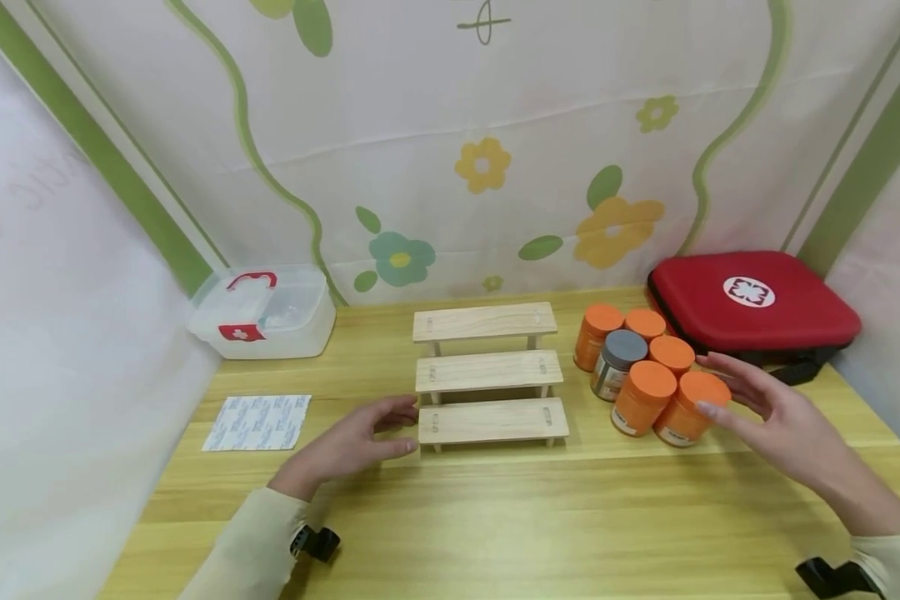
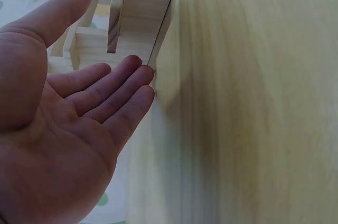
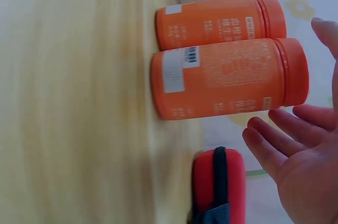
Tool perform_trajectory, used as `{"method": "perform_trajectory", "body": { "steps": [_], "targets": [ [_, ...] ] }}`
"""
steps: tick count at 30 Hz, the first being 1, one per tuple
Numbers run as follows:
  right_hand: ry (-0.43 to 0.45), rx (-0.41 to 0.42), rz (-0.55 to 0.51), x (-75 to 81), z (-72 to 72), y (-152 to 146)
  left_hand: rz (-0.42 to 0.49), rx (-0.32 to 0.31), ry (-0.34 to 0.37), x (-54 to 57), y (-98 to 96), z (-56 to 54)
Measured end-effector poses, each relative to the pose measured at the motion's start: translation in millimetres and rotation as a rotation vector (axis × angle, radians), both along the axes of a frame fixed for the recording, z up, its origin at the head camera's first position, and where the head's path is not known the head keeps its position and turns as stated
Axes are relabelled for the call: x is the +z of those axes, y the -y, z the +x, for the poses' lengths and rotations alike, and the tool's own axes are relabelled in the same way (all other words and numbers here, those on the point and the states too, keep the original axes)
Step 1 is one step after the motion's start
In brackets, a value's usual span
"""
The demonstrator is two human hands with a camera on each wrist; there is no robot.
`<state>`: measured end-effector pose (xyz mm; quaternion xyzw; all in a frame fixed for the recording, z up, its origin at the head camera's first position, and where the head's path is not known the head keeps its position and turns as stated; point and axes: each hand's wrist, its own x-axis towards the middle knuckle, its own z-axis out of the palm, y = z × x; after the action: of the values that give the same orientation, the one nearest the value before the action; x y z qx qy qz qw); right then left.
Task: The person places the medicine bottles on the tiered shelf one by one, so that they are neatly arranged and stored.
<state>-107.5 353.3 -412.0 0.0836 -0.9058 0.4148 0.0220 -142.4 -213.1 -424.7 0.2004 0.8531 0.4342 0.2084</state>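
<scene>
A three-step wooden rack stands mid-table with bare steps. My left hand is at its left end, thumb and fingers apart; in the left wrist view the palm of the left hand shows nothing held. To the right, several orange bottles and one grey-lidded bottle stand upright in a cluster. My right hand is beside the front right orange bottle, fingers spread around its lid side. In the right wrist view, the fingers of that hand lie close to the lid of an orange bottle.
A clear box with a red handle stands at the back left. In front of it lies a printed white blister sheet. A red first-aid case lies at the back right, behind my right hand. A flowered cloth hangs behind the table.
</scene>
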Motion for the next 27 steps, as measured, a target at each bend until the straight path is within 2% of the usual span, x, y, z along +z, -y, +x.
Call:
{"method": "perform_trajectory", "body": {
  "steps": [5,11,16,27],
  "targets": [
    [0.051,-0.032,0.026,-6.9,-0.7,2.6,-0.002,0.021,0.022,0.4,-4.6,-3.3],
    [0.008,-0.067,0.074,-7.8,-1.0,8.3,0.019,0.016,0.025,-2.9,-10.8,-4.8],
    [-0.015,-0.114,0.116,-8.7,0.3,8.4,0.012,0.021,-0.003,-5.0,-15.9,-6.0],
    [0.032,-0.105,0.042,-16.7,3.0,8.4,-0.006,0.047,0.000,-5.1,-15.0,-5.5]
  ]
}}
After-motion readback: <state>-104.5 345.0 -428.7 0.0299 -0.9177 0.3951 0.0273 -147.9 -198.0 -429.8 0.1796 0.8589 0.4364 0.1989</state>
